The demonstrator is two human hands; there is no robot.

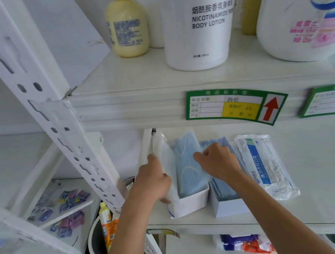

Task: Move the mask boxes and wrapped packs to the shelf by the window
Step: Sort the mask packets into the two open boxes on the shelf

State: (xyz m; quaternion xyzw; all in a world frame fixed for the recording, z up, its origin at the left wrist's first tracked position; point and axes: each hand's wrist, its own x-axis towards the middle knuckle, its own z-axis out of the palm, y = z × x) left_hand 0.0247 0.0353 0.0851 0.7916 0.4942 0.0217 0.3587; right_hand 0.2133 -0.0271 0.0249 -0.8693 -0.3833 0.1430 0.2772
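Note:
Two open white mask boxes stand side by side on the middle shelf (322, 168). The left box (191, 202) holds blue masks in a clear bag. The right box (229, 205) holds a stack of blue masks. My left hand (153, 181) grips the left side of the left box and its clear bag. My right hand (218, 160) reaches between the two boxes, fingers curled over the masks at the boxes' shared edge. A wrapped mask pack (264, 164) with blue print lies flat just right of the right box.
The shelf above carries a yellow bottle (126, 28), a white body lotion bottle (200, 18) and a large detergent jug (305, 6). Green price tags (235, 106) hang on its front edge. A white upright post (50, 114) stands left. Sachets, a bin and packets sit lower down.

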